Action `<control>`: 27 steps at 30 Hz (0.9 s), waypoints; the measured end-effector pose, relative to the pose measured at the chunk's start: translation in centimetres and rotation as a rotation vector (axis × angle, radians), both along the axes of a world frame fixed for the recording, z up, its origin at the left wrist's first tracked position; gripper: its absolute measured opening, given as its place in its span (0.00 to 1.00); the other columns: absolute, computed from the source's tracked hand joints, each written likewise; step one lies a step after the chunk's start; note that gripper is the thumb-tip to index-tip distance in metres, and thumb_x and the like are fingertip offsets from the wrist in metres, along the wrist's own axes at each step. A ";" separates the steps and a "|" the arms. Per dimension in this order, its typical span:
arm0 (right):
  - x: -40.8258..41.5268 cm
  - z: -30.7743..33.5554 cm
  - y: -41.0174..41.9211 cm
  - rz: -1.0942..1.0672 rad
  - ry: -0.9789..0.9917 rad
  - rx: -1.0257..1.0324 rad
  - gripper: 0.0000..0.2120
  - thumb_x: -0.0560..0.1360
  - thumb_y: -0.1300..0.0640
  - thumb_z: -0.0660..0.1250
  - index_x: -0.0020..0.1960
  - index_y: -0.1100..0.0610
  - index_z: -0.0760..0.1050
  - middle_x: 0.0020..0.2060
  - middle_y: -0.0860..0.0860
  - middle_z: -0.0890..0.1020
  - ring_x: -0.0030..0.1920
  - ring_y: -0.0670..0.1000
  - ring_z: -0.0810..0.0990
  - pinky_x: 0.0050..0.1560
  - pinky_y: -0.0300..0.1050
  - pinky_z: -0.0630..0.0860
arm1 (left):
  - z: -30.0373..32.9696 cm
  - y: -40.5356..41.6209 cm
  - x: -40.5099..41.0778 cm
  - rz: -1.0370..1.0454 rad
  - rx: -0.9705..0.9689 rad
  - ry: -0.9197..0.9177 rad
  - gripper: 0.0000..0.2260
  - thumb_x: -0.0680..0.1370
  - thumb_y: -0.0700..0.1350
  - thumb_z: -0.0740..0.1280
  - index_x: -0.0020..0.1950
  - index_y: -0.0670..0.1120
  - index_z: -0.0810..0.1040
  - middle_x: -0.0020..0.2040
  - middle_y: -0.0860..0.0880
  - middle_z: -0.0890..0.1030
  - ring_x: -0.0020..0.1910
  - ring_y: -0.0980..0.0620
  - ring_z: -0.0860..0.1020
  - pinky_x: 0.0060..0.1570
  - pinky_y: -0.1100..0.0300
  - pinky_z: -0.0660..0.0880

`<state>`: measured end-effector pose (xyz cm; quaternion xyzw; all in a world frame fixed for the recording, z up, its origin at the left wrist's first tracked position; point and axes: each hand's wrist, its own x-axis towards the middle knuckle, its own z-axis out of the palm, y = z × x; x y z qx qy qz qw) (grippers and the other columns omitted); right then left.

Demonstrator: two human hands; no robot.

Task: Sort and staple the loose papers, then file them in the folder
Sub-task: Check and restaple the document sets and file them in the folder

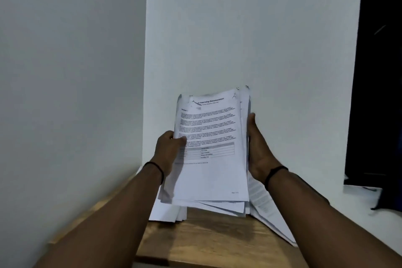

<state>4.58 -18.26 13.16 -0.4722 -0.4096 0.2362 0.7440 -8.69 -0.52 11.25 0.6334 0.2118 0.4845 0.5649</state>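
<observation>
Left hand (171, 148) is gripping the stack of papers (211, 152) upright above the wooden table (195, 241), right hand (258, 148) clasping its other edge. Stapling and filing are seemingly pending; no stapler or folder is showing.

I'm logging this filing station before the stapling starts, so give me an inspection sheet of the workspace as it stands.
Surface: wooden table, set into a corner of white walls; bare wood shows at the front.
Job's things: stack of papers held up on end, printed page facing the camera, lower edges fanned and uneven. More loose sheets lie on the table behind it. No stapler or folder seen.
Clutter: nothing seen.
Hands: left hand grips the stack's left edge; right hand presses flat along its right edge. A dark band sits on each wrist.
Cables: nothing seen.
Surroundings: dark panel at far right, too dim to identify.
</observation>
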 end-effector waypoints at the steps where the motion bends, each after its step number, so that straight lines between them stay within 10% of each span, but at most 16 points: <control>1: 0.2 -0.1 -0.2 -0.013 -0.031 -0.008 0.34 0.73 0.27 0.56 0.66 0.49 0.78 0.59 0.50 0.84 0.59 0.53 0.83 0.62 0.52 0.76 | 0.0 0.0 0.2 0.039 0.026 -0.005 0.07 0.79 0.38 0.69 0.55 0.38 0.78 0.50 0.44 0.83 0.47 0.44 0.81 0.48 0.53 0.79; 7: 1.3 -0.6 0.5 -0.407 -0.116 0.184 0.07 0.74 0.60 0.74 0.52 0.55 0.83 0.49 0.53 0.86 0.53 0.56 0.85 0.59 0.58 0.80 | 0.4 -1.0 1.2 0.009 0.198 -0.192 0.20 0.74 0.36 0.74 0.60 0.47 0.70 0.49 0.48 0.82 0.47 0.49 0.81 0.43 0.60 0.80; 16: 2.4 -8.7 -1.5 -0.230 -0.213 -0.036 0.13 0.71 0.60 0.77 0.54 0.55 0.82 0.48 0.50 0.87 0.51 0.54 0.86 0.47 0.42 0.82 | -6.0 -0.3 1.0 -0.288 0.087 0.068 0.22 0.66 0.50 0.80 0.58 0.46 0.83 0.54 0.49 0.86 0.55 0.47 0.83 0.57 0.52 0.78; 27: 3.4 -8.6 3.5 -0.297 -0.140 -0.105 0.24 0.70 0.46 0.76 0.62 0.55 0.78 0.54 0.51 0.85 0.54 0.54 0.85 0.54 0.55 0.81 | -4.6 2.8 2.3 -0.137 0.083 0.080 0.09 0.73 0.45 0.77 0.50 0.42 0.84 0.47 0.47 0.87 0.44 0.49 0.85 0.48 0.56 0.82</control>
